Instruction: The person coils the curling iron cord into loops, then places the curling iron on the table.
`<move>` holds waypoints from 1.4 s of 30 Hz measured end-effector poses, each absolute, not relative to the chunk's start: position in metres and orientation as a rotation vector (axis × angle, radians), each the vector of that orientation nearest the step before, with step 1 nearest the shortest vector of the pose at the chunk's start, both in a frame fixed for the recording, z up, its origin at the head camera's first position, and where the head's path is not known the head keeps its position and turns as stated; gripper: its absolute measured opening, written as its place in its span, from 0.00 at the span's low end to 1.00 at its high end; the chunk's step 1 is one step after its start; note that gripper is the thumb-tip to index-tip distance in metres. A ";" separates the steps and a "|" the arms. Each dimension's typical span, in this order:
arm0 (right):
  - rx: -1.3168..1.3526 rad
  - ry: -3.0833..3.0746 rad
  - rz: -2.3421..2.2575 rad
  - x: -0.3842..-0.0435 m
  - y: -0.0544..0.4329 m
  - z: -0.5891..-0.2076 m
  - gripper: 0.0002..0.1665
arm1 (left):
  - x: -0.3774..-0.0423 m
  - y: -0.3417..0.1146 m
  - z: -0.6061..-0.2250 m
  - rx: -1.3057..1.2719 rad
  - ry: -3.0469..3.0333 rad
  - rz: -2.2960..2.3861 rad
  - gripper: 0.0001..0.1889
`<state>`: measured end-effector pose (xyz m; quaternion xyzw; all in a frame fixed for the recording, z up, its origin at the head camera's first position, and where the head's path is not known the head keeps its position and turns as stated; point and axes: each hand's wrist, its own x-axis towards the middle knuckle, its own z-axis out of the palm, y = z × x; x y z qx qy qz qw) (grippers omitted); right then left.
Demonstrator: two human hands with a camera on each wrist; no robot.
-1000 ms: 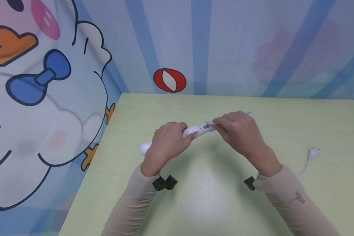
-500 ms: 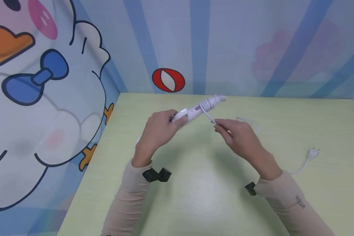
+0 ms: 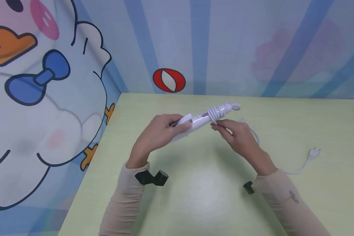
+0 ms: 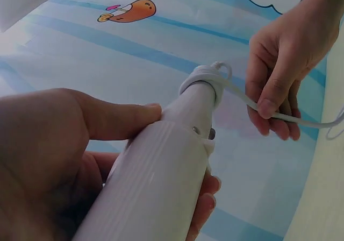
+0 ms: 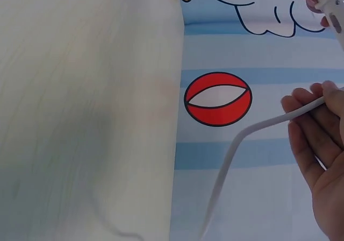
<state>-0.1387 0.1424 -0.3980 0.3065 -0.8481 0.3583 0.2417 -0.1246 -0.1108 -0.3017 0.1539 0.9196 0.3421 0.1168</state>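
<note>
My left hand (image 3: pixel 159 132) grips a white hair curling iron (image 3: pixel 200 121) above the table, its thin end tilted up to the right. Several turns of white cord (image 3: pixel 217 113) circle the thin end. Just below those coils, my right hand (image 3: pixel 239 134) pinches the cord between thumb and fingers. In the left wrist view the thick body of the curling iron (image 4: pixel 153 179) lies along the left palm, and the cord (image 4: pixel 309 123) passes through the right fingers. From the right hand (image 5: pixel 322 155), the cord (image 5: pixel 228 160) bends downward in the right wrist view.
A two-pin plug (image 3: pixel 313 153) lies on the pale table (image 3: pixel 203 196) at the right, joined to the trailing cord. A blue striped wall (image 3: pixel 230 49) rises behind the table, and a cartoon-printed wall (image 3: pixel 73 141) stands along its left side.
The curling iron's thin end first rose away from the right hand, then dipped and shifted right. The right hand moved slightly down from the coils, still pinching the cord.
</note>
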 end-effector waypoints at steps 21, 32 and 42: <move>1.115 -2.203 0.956 -0.142 0.154 -0.381 0.23 | -0.113 -0.116 -0.291 0.996 2.440 0.958 0.11; 1.137 -2.201 0.839 -0.149 0.160 -0.369 0.21 | -0.104 -0.105 -0.288 1.155 2.263 0.753 0.10; 1.193 -2.239 0.737 -0.147 0.162 -0.350 0.21 | -0.108 -0.095 -0.303 0.838 2.431 0.493 0.11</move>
